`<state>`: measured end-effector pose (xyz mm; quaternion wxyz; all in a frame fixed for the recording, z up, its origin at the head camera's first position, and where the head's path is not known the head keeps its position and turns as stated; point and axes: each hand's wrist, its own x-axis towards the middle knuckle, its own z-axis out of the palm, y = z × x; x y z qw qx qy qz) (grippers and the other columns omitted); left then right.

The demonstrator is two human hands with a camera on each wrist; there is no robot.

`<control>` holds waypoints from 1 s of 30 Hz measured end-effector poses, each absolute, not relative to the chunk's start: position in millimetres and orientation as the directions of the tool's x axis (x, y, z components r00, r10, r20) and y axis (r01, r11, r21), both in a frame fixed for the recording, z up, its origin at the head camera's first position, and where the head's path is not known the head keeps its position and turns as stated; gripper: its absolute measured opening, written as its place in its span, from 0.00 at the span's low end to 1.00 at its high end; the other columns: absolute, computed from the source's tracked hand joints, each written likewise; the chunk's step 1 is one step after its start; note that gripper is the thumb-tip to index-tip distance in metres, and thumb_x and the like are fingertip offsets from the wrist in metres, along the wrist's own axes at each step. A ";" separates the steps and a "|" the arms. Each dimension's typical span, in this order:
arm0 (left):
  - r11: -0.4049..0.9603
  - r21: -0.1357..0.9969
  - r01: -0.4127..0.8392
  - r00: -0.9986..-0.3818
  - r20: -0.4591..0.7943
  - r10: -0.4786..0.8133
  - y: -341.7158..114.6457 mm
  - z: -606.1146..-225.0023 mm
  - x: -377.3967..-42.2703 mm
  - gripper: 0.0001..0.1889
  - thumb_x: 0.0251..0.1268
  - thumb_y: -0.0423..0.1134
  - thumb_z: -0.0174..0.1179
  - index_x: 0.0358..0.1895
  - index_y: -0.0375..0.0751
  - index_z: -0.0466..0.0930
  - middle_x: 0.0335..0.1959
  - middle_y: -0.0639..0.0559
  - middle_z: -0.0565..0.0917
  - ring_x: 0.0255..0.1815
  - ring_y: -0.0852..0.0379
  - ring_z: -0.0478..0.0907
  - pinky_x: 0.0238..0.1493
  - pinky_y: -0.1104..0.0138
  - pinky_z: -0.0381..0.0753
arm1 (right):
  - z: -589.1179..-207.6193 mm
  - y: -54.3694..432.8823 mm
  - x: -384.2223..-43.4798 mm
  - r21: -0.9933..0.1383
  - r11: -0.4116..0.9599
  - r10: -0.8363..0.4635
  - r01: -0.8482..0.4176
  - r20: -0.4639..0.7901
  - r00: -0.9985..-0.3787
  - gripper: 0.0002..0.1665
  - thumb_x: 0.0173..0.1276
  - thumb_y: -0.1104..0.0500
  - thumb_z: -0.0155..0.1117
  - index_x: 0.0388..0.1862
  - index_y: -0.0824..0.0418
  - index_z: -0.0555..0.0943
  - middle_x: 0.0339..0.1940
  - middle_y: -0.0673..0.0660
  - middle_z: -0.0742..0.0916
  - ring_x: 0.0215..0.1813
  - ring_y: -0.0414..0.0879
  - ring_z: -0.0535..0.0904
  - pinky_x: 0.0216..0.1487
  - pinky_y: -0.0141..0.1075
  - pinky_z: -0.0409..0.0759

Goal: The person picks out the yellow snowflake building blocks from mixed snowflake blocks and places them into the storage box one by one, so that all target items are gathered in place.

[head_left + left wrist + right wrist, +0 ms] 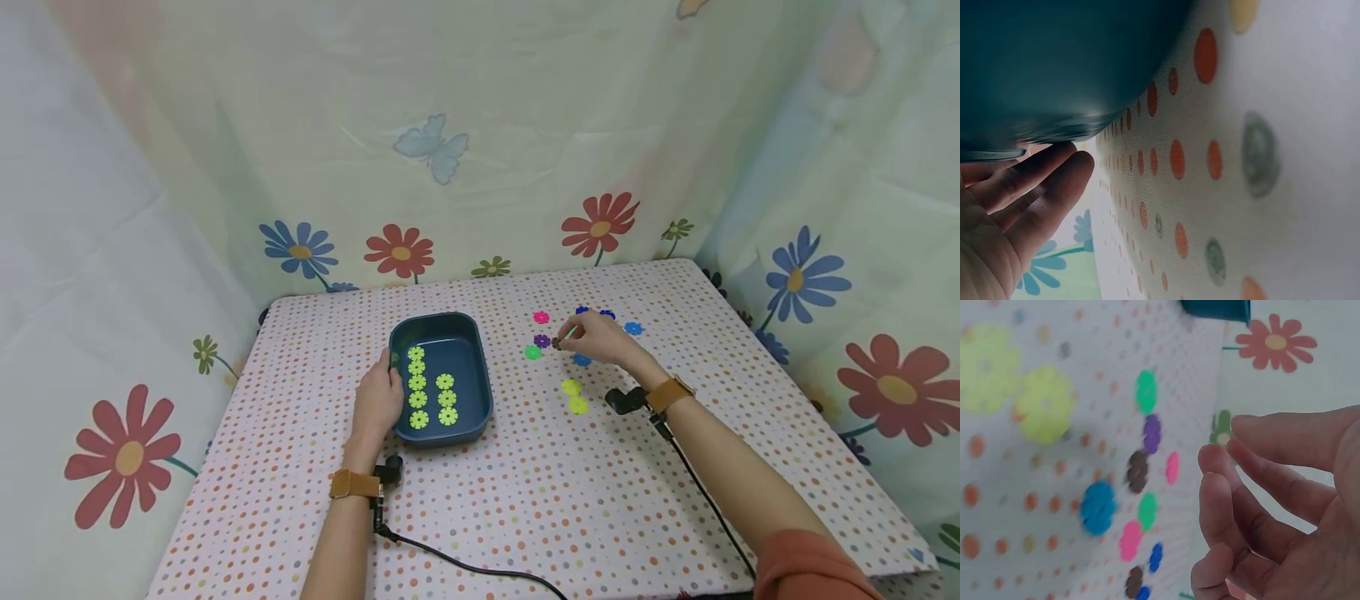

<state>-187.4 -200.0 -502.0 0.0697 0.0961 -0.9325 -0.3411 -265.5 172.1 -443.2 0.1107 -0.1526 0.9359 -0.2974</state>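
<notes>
My left hand [378, 402] grips the left wall of a dark blue rectangular tray [467, 358]; its thumb lies at the rim, and in the left wrist view the fingers reach along the outside. Inside the tray, yellow flower-shaped discs [417, 399] form two columns, the left one longer. To the right, my right hand [600, 337] hovers over scattered discs, its fingers loosely bent with nothing between them. Below its fingertips lie a brown disc [1137, 472], a purple disc [1152, 434], a green disc [1147, 511] and a blue disc [1098, 508].
Two yellow discs [578, 406] lie nearer the front, right of the tray. A pink disc [541, 317] and a light blue disc [633, 328] are farther back. Black cables [480, 570] trail from both wrist cameras across the dotted tablecloth [285, 400]. Printed curtains [525, 125] enclose the table.
</notes>
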 end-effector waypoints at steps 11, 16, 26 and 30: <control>0.745 0.653 -0.134 -0.974 0.050 -0.219 -202.0 -500.8 -185.6 0.28 0.82 0.40 0.42 0.79 0.32 0.55 0.75 0.34 0.66 0.74 0.39 0.65 0.71 0.48 0.67 | -472.5 210.5 -250.0 -0.624 0.778 -0.272 -0.081 -0.219 -0.937 0.15 0.70 0.59 0.68 0.50 0.68 0.85 0.40 0.60 0.86 0.40 0.51 0.80 0.37 0.39 0.80; 0.749 0.648 -0.138 -0.974 0.051 -0.223 -201.3 -502.2 -186.1 0.29 0.82 0.40 0.42 0.79 0.33 0.55 0.75 0.34 0.66 0.74 0.39 0.65 0.71 0.48 0.67 | -481.7 216.3 -246.0 -0.627 0.776 -0.256 -0.061 -0.225 -0.940 0.14 0.70 0.57 0.68 0.49 0.66 0.85 0.37 0.57 0.85 0.37 0.49 0.79 0.36 0.38 0.78; 0.753 0.645 -0.134 -0.972 0.061 -0.225 -200.1 -502.3 -186.3 0.29 0.82 0.40 0.42 0.79 0.33 0.55 0.75 0.34 0.66 0.74 0.39 0.64 0.72 0.47 0.66 | -493.8 206.6 -240.7 -0.633 0.766 -0.297 -0.112 -0.194 -0.935 0.14 0.67 0.57 0.71 0.46 0.64 0.87 0.36 0.55 0.86 0.37 0.47 0.79 0.37 0.38 0.79; 0.749 0.649 -0.132 -0.973 0.059 -0.223 -199.1 -502.0 -186.4 0.29 0.82 0.40 0.42 0.79 0.33 0.55 0.75 0.34 0.65 0.75 0.39 0.64 0.72 0.47 0.66 | -494.2 198.6 -237.0 -0.641 0.755 -0.318 -0.137 -0.174 -0.932 0.14 0.64 0.56 0.74 0.43 0.65 0.87 0.32 0.55 0.85 0.34 0.47 0.78 0.36 0.38 0.77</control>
